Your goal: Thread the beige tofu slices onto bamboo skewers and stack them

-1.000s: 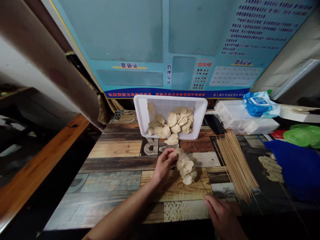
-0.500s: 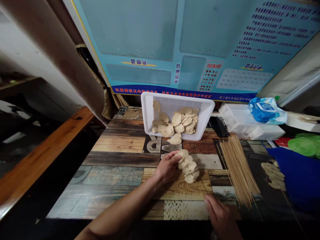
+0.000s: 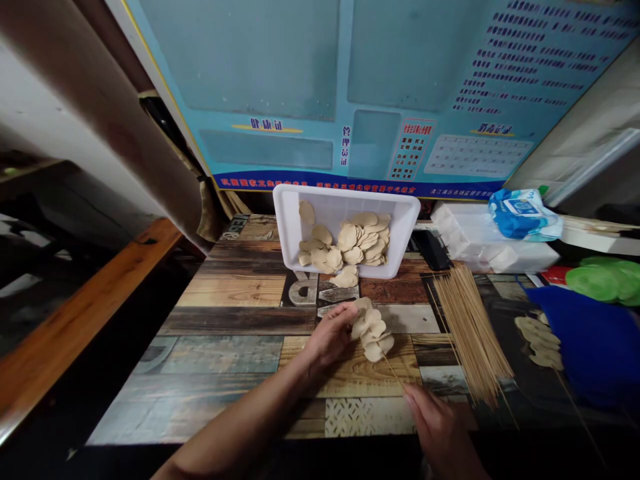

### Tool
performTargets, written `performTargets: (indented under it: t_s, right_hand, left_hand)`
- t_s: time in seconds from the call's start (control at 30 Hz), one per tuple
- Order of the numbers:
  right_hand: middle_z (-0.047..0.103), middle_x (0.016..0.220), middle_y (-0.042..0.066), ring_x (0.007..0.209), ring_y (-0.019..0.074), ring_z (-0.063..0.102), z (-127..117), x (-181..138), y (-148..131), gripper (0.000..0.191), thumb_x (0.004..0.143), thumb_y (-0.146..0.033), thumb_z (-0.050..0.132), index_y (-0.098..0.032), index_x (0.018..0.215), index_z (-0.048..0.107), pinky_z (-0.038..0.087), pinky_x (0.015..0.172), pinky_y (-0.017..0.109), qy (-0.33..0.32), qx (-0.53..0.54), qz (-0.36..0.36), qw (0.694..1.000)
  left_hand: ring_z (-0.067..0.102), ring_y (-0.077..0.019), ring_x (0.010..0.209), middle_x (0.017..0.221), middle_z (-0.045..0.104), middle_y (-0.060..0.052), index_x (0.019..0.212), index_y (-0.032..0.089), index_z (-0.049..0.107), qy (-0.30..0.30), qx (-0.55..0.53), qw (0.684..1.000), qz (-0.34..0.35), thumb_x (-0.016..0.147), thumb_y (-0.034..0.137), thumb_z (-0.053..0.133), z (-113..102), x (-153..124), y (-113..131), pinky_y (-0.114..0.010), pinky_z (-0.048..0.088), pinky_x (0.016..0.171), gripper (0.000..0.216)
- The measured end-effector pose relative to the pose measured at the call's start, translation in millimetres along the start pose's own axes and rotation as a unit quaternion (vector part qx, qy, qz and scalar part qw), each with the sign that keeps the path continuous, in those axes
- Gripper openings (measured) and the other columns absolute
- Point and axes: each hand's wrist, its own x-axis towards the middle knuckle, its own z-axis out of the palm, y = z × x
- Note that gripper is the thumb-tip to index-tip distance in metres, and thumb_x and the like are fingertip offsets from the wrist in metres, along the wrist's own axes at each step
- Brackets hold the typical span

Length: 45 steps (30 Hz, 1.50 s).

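Left hand [image 3: 327, 339]: grip pinched closed on the top one of the pale beige round slices [image 3: 373, 330] threaded on a thin bamboo skewer [image 3: 395, 377]. Right hand [image 3: 443, 427], at 5 o'clock from the slices: grip closed on the skewer's bare lower end, tip pointing to 11 o'clock.

Change over the last 1 s: small. Both hands keep their holds. The row of slices looks slightly shorter and tighter, and the right hand has crept a little toward it, so the top slice reads as being seated against the others. No new slice has been picked up.

The skewer lies low over the wood-pattern desk [image 3: 225, 333], near its front middle. At 12 o'clock sits a white rectangular plastic tray [image 3: 283, 227] with more slices inside, and a few loose slices [image 3: 345, 277] on the desk touching its front wall. At 3 o'clock is a bundle of bare bamboo sticks [image 3: 470, 327]. Further right, a loaded skewer [image 3: 543, 340] lies beside a blue cloth [image 3: 595, 340].
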Motion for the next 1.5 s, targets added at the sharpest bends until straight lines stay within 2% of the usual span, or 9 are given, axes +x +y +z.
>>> performTargets:
  t_s: [0.13,0.33,0.6,0.73,0.83,0.93,1.03,1.27,1.5]
  right_hand:
    - [0.068,0.069,0.006,0.07,0.0174,0.068,0,-2,-1,0.036,0.094,-0.023,0.027,-0.019,0.081,0.061,0.054,0.065,0.025,-0.018,0.015,0.012,1.0]
    - [0.068,0.07,0.005,0.068,0.017,0.068,6,-3,-1,0.036,0.093,-0.025,0.028,-0.02,0.079,0.061,0.053,0.064,0.025,-0.026,0.023,0.042,0.999]
    - [0.068,0.071,0.006,0.067,0.0169,0.067,6,4,-6,0.037,0.094,-0.025,0.026,-0.019,0.082,0.06,0.051,0.061,0.024,-0.018,0.017,0.044,0.999]
    - [0.069,0.072,0.006,0.067,0.0171,0.067,4,8,-9,0.036,0.093,-0.021,0.026,-0.019,0.082,0.06,0.051,0.061,0.025,-0.006,0.017,0.024,1.0]
    - [0.07,0.074,0.006,0.068,0.0165,0.068,4,8,-12,0.034,0.092,-0.019,0.027,-0.019,0.083,0.06,0.05,0.061,0.024,-0.01,0.011,0.021,1.0]
    - [0.07,0.075,0.006,0.069,0.0161,0.067,7,6,-15,0.034,0.092,-0.017,0.027,-0.019,0.081,0.059,0.05,0.063,0.023,-0.017,0.013,0.018,1.0]
    - [0.069,0.073,0.005,0.068,0.016,0.067,10,5,-16,0.033,0.092,-0.018,0.027,-0.019,0.081,0.058,0.05,0.062,0.024,-0.027,0.027,0.017,0.999]
    - [0.068,0.071,0.004,0.065,0.0159,0.066,8,5,-16,0.032,0.092,-0.019,0.026,-0.02,0.08,0.056,0.047,0.058,0.024,-0.022,0.03,0.041,0.998]
    - [0.065,0.067,0.002,0.061,0.0147,0.063,9,5,-21,0.031,0.092,-0.02,0.026,-0.021,0.078,0.053,0.043,0.057,0.023,-0.046,0.06,0.065,0.995]
  left_hand:
    - [0.065,-0.0165,0.075,0.088,0.068,-0.006,0.094,0.016,0.062,-0.036,-0.026,0.996,-0.075,0.067,0.017,0.073,-3,0,-2,-0.029,0.053,0.068,0.029]
    - [0.066,-0.0153,0.076,0.085,0.068,-0.007,0.097,0.014,0.061,-0.027,-0.038,0.996,-0.077,0.073,0.016,0.068,-6,1,-14,-0.027,0.054,0.071,0.025]
    - [0.065,-0.0153,0.072,0.085,0.068,-0.008,0.097,0.013,0.062,0.001,-0.045,0.996,-0.081,0.074,0.017,0.066,3,-6,-19,-0.026,0.054,0.065,0.024]
    - [0.066,-0.0174,0.077,0.09,0.068,-0.009,0.096,0.011,0.062,-0.004,-0.06,0.994,-0.089,0.068,0.013,0.071,10,-10,-19,-0.029,0.055,0.072,0.029]
    - [0.066,-0.0176,0.074,0.086,0.068,-0.008,0.089,0.011,0.062,0.028,-0.051,0.994,-0.095,0.059,0.007,0.076,15,-11,-23,-0.031,0.054,0.072,0.033]
    - [0.065,-0.0169,0.068,0.08,0.068,-0.006,0.086,0.011,0.062,0.063,-0.031,0.995,-0.064,0.056,0.011,0.079,16,-11,-30,-0.03,0.054,0.068,0.034]
    - [0.064,-0.0164,0.065,0.076,0.068,-0.006,0.085,0.01,0.062,0.071,-0.004,0.996,-0.046,0.056,0.016,0.08,15,-11,-33,-0.029,0.053,0.062,0.035]
    - [0.066,-0.0169,0.072,0.083,0.069,-0.009,0.088,0.007,0.065,0.025,-0.021,0.996,-0.082,0.056,0.013,0.08,19,-17,-25,-0.029,0.052,0.075,0.036]
    - [0.065,-0.0144,0.067,0.078,0.069,-0.006,0.086,0.009,0.066,0.041,-0.034,0.994,-0.099,0.061,0.008,0.075,19,-17,-31,-0.026,0.053,0.068,0.027]
